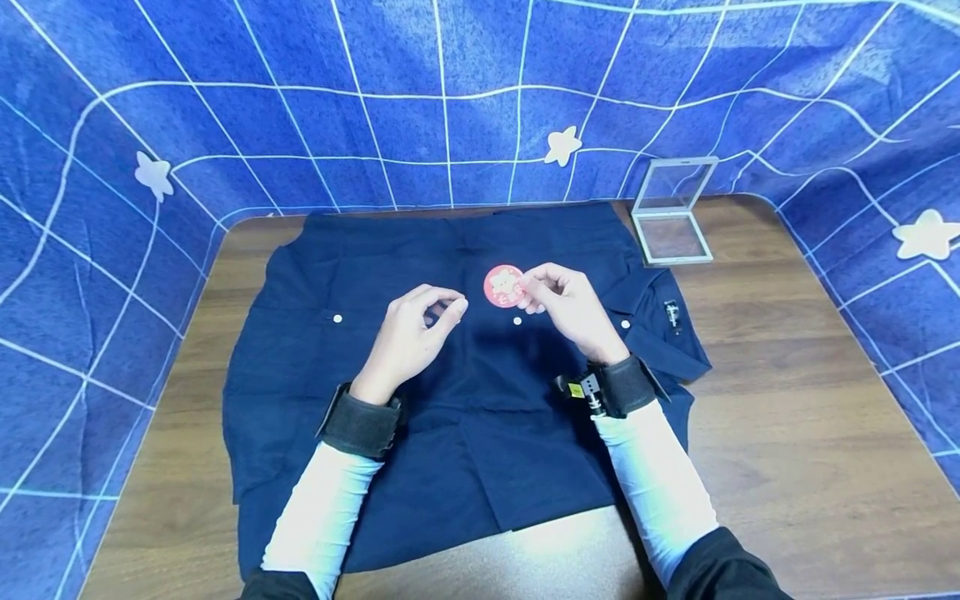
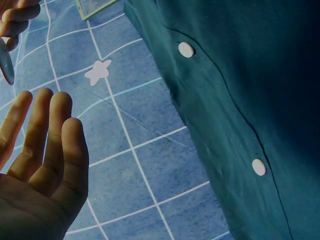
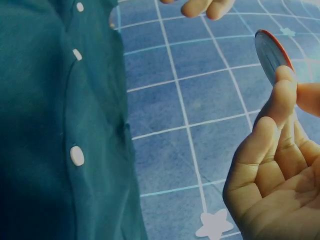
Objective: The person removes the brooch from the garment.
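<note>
A dark navy button-up shirt (image 1: pixel 360 267) lies spread on the table, its row of white buttons (image 1: pixel 517 321) running sideways across the middle. Over it, the right hand (image 1: pixel 570 304) pinches a round red badge (image 1: pixel 501 287) with a pale cartoon figure on its face, between thumb and fingers at the right edge. The right wrist view shows the badge's grey back (image 3: pixel 270 56). To the left, the left hand (image 1: pixel 412 333) hovers above the shirt with relaxed, slightly bent fingers and holds nothing; its fingers (image 2: pixel 45 135) look nearly straight in the left wrist view.
At the back right, a clear hinged case (image 1: pixel 671 237) with a pale frame stands with its lid raised, near the shirt collar (image 1: pixel 667 329). Blue grid-patterned cloth (image 1: pixel 405 125) with white stars surrounds the wooden table (image 1: pixel 787 350) at the back and sides.
</note>
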Tool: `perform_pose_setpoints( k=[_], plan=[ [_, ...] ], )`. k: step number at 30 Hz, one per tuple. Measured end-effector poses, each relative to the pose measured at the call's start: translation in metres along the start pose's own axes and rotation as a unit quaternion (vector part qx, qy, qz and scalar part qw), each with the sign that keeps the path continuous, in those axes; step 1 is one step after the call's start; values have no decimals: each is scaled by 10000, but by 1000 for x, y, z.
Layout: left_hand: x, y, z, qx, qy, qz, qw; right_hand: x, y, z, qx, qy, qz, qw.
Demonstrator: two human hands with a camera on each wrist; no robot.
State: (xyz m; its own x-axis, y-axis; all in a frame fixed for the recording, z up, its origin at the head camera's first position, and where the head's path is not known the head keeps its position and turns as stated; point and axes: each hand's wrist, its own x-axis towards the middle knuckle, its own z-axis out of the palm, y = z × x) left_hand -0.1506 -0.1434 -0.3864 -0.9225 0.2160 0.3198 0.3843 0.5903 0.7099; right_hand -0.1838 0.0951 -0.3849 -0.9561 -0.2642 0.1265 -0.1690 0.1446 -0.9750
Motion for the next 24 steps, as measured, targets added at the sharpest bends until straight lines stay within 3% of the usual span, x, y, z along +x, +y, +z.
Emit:
perform_pose_setpoints(
  k=[12,19,24],
  plan=[
    [14,2,14,-175,-153,-9,9997,1,16,-16,-80,205,186,9996],
    [32,8,30,-173,-585,-98,9981,6,31,-43,-192,520,480,9973],
    [45,15,45,-130,-896,-120,9958,11,42,-64,72,659,732,9951]
  ],
)
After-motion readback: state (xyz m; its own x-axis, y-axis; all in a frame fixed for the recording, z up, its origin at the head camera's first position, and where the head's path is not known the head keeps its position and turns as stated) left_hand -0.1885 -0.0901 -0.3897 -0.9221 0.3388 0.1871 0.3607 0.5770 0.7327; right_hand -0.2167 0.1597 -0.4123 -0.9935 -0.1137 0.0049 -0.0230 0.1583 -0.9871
